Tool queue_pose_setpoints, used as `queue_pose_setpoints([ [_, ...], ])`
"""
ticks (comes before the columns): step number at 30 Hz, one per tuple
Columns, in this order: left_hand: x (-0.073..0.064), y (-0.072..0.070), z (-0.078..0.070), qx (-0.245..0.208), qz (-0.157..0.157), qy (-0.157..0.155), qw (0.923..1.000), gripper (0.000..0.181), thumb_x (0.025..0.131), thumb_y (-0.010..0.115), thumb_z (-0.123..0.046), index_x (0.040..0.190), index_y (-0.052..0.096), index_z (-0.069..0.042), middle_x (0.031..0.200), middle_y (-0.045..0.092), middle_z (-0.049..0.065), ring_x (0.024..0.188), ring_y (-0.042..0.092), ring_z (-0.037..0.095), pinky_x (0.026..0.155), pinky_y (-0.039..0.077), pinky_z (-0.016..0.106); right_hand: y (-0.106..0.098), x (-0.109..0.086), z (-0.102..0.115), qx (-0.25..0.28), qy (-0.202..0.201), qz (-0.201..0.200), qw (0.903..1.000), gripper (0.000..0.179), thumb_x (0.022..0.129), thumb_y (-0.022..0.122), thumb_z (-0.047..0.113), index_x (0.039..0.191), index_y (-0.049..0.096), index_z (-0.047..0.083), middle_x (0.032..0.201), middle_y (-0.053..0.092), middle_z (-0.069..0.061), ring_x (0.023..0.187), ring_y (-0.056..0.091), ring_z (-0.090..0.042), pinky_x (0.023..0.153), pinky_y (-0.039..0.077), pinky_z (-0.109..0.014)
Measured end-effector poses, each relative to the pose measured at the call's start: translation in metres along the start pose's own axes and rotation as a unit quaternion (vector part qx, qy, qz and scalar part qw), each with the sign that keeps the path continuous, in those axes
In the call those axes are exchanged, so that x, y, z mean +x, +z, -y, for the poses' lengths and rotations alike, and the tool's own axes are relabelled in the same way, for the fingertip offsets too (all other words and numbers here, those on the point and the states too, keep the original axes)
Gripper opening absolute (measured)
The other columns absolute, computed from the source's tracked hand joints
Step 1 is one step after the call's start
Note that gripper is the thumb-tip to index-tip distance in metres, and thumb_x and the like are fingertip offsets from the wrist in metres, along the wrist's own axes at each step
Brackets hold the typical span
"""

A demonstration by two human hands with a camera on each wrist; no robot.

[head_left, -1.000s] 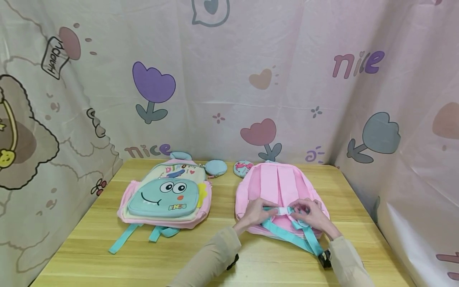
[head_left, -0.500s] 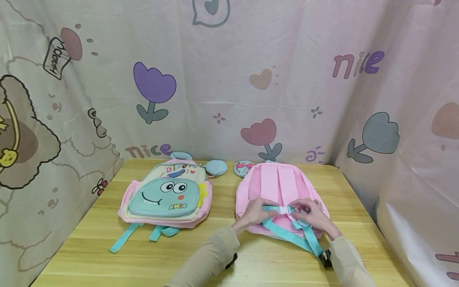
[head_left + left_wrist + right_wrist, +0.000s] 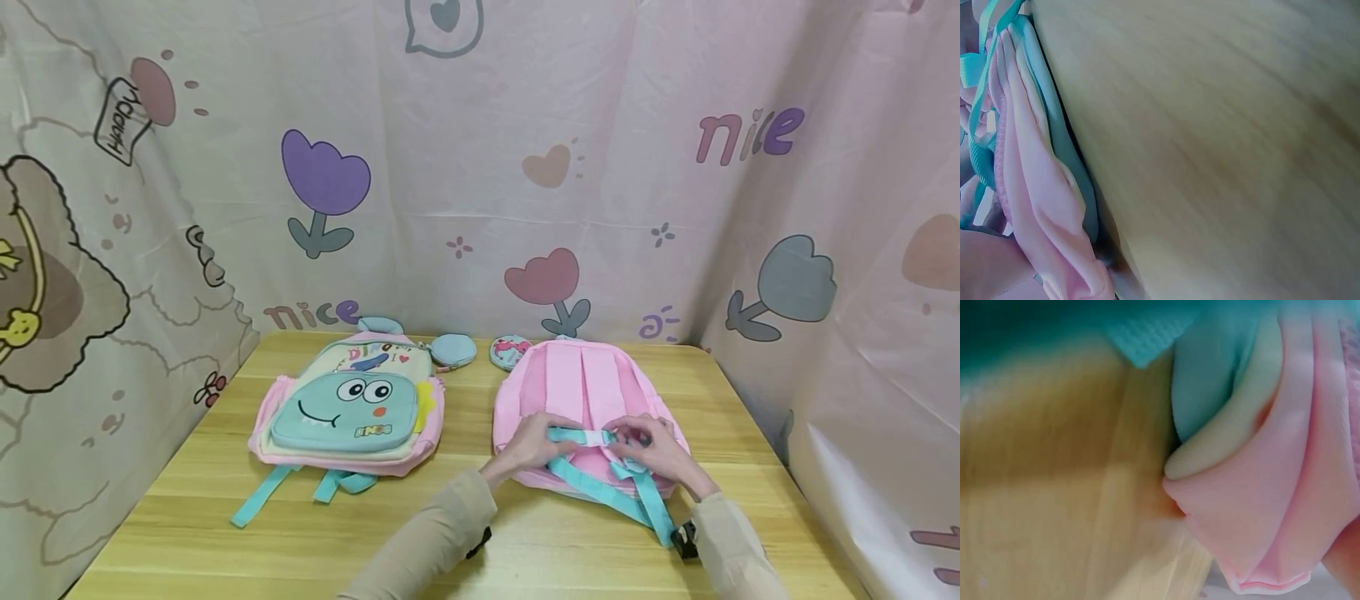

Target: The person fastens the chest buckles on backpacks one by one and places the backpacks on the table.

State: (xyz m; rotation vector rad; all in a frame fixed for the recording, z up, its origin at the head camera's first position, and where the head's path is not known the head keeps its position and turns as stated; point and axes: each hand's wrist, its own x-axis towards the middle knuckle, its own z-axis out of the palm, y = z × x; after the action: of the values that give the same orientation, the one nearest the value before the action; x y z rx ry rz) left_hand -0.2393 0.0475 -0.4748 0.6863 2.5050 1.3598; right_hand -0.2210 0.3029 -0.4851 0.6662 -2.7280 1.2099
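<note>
A pink backpack (image 3: 581, 375) lies front down with its two shoulder straps up. My left hand (image 3: 529, 443) pinches a teal webbing strap (image 3: 566, 436) over the lower part of the bag. On the other side of a small white piece (image 3: 594, 438), my right hand (image 3: 654, 448) pinches the same webbing with curled fingers. A longer teal strap (image 3: 600, 493) hangs in a loop below the hands. The left wrist view shows the bag's pink side (image 3: 1038, 181) and teal front edge. In the right wrist view, the pink side pocket (image 3: 1254, 506) faces the camera.
To the left a second backpack (image 3: 341, 408) lies face up, with a teal dinosaur face and teal strap ends. Round pouches, one plain blue (image 3: 453, 350) and one patterned (image 3: 509, 352), lie by the bags. A printed curtain (image 3: 450, 167) stands behind the wooden table (image 3: 225, 567).
Both hands stay on the webbing above the bag, with the white piece between them shifting only very slightly. The whole view drifts a few pixels.
</note>
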Motion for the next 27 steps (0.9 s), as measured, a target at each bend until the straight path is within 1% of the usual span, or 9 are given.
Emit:
queue_pose_setpoints([
  [3,-0.002,-0.004,0.001,-0.017,0.009,0.005,0.9998,0.033,0.09,0.076,-0.018,0.123,0.073,-0.016,0.128,0.071,0.002,0.119,0.06,0.015,0.102,0.048,0.032,-0.001,0.0,0.003,0.004,-0.015,-0.002,0.9999,0.023,0.088,0.075,0.013,0.111,0.073,0.015,0.077,0.061,0.005,0.071,0.048,-0.004,0.07,0.035,-0.027],
  [6,-0.003,-0.01,0.003,-0.032,0.018,0.015,0.9992,0.037,0.089,0.077,-0.018,0.125,0.071,-0.012,0.127,0.071,0.004,0.115,0.06,0.018,0.099,0.049,0.031,-0.004,-0.001,0.006,0.009,-0.018,-0.002,0.9998,0.024,0.088,0.075,0.011,0.112,0.073,0.013,0.079,0.063,0.003,0.072,0.049,-0.004,0.066,0.039,-0.023],
  [9,-0.006,-0.018,0.005,-0.033,0.027,0.033,0.9985,0.042,0.088,0.077,-0.018,0.128,0.069,-0.01,0.129,0.07,0.006,0.114,0.06,0.02,0.099,0.049,0.032,-0.009,0.0,0.013,0.015,0.001,0.003,0.9999,0.023,0.09,0.073,0.012,0.114,0.072,0.011,0.086,0.066,0.0,0.079,0.052,-0.003,0.072,0.043,-0.026],
  [13,-0.012,-0.033,0.005,-0.026,0.035,0.057,0.9975,0.043,0.089,0.076,-0.016,0.13,0.067,-0.006,0.132,0.069,0.008,0.124,0.059,0.027,0.106,0.048,0.043,-0.014,0.006,0.023,0.034,0.013,0.005,0.9993,0.022,0.097,0.065,0.013,0.117,0.07,0.005,0.104,0.072,-0.01,0.094,0.059,-0.001,0.087,0.049,-0.042],
  [14,-0.014,-0.037,0.005,-0.03,0.037,0.064,0.9968,0.043,0.089,0.075,-0.014,0.13,0.066,-0.004,0.133,0.068,0.011,0.123,0.059,0.031,0.103,0.05,0.047,-0.015,0.008,0.026,0.038,0.012,0.003,0.9992,0.022,0.099,0.063,0.013,0.118,0.07,0.004,0.109,0.072,-0.013,0.098,0.059,0.001,0.09,0.049,-0.044],
  [16,-0.017,-0.045,0.006,-0.026,0.035,0.074,0.9963,0.043,0.09,0.074,-0.013,0.13,0.066,-0.001,0.132,0.067,0.013,0.124,0.059,0.033,0.103,0.05,0.05,-0.015,0.013,0.032,0.048,0.008,-0.002,0.9988,0.023,0.102,0.057,0.014,0.119,0.069,0.002,0.115,0.072,-0.017,0.104,0.059,0.003,0.095,0.049,-0.044],
  [19,-0.021,-0.06,0.009,-0.033,0.038,0.09,0.9946,0.042,0.09,0.072,-0.01,0.129,0.064,0.004,0.132,0.066,0.019,0.125,0.058,0.036,0.105,0.048,0.054,-0.016,0.02,0.044,0.062,0.003,-0.006,0.998,0.028,0.105,0.051,0.015,0.122,0.068,0.0,0.12,0.071,-0.019,0.109,0.06,0.004,0.096,0.049,-0.03],
  [23,-0.032,-0.081,0.012,-0.023,0.048,0.096,0.9939,0.041,0.092,0.07,-0.009,0.13,0.063,0.005,0.134,0.065,0.021,0.131,0.054,0.037,0.111,0.042,0.058,-0.016,0.03,0.063,0.078,-0.001,0.009,0.9969,0.032,0.107,0.047,0.017,0.127,0.065,-0.002,0.125,0.069,-0.02,0.115,0.064,-0.01,0.096,0.048,-0.018],
  [27,-0.046,-0.105,0.015,0.003,0.038,0.08,0.9961,0.041,0.092,0.072,-0.013,0.13,0.065,0.0,0.136,0.065,0.014,0.136,0.052,0.036,0.116,0.036,0.058,-0.01,0.039,0.085,0.066,-0.005,0.015,0.9977,0.032,0.108,0.047,0.019,0.127,0.065,0.001,0.127,0.069,-0.017,0.118,0.063,-0.025,0.098,0.05,-0.026],
])
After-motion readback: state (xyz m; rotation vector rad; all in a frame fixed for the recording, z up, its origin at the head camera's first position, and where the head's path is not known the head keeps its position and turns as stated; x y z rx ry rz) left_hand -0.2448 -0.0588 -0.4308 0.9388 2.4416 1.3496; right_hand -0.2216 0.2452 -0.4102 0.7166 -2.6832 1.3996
